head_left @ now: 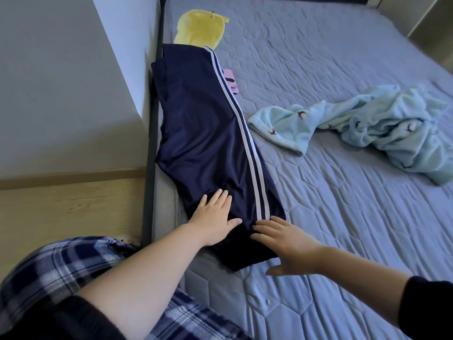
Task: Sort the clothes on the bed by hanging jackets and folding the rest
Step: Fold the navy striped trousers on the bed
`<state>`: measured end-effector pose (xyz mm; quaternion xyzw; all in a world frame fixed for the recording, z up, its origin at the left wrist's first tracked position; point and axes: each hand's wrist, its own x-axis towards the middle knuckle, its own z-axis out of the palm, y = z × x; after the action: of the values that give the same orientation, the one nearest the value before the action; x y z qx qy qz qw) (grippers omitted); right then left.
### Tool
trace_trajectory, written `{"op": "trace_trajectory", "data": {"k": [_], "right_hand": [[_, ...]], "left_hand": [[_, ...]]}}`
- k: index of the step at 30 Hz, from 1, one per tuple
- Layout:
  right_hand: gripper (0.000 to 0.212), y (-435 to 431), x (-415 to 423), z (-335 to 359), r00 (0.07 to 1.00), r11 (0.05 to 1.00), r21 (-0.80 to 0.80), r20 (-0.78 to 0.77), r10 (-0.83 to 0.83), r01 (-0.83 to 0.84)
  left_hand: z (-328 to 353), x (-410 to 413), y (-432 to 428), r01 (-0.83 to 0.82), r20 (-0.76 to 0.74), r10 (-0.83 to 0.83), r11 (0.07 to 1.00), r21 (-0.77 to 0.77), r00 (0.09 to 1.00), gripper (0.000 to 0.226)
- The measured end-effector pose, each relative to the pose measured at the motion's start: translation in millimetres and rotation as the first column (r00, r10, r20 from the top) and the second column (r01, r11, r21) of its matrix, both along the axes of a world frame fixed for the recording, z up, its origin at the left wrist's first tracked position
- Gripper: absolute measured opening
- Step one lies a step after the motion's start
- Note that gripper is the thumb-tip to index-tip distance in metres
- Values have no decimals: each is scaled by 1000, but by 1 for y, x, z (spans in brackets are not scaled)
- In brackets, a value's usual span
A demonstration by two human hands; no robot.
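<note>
My left hand (213, 218) lies flat, fingers straight, on the navy striped trousers (208, 133), pinning their near end, I judge, to smooth them for folding. Just right of it my right hand (285, 244) presses the hem likewise, gripping nothing. Far beyond it to the right, a pale blue fleece (372, 126) lies crumpled on the bed (343, 229).

A bed (343, 57) covered in quilted grey-blue fabric with hexagon stitching is seen filling the right side. It is edged on the left by a dark frame rail (150, 143). Beside the rail, a pale grey-white wall (61, 82) is met by a wooden skirting strip (73, 176) and a light wooden floor (68, 209). Everything is lit softly and coolly.
</note>
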<state>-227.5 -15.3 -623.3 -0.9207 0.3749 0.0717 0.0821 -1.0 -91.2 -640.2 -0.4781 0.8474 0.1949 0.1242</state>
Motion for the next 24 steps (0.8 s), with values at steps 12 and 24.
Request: {"op": "trace_trajectory", "data": {"k": [12,24], "right_hand": [[30,-31,8,-9,831,881,87,300,-469,466],[12,-68,3,30,164,539,603,564,-809,588]], "left_hand": [[11,-1,34,276,0,-279,952,-129,960,110],[30,9,7,-459,-688,384,885,83,616,72]]}}
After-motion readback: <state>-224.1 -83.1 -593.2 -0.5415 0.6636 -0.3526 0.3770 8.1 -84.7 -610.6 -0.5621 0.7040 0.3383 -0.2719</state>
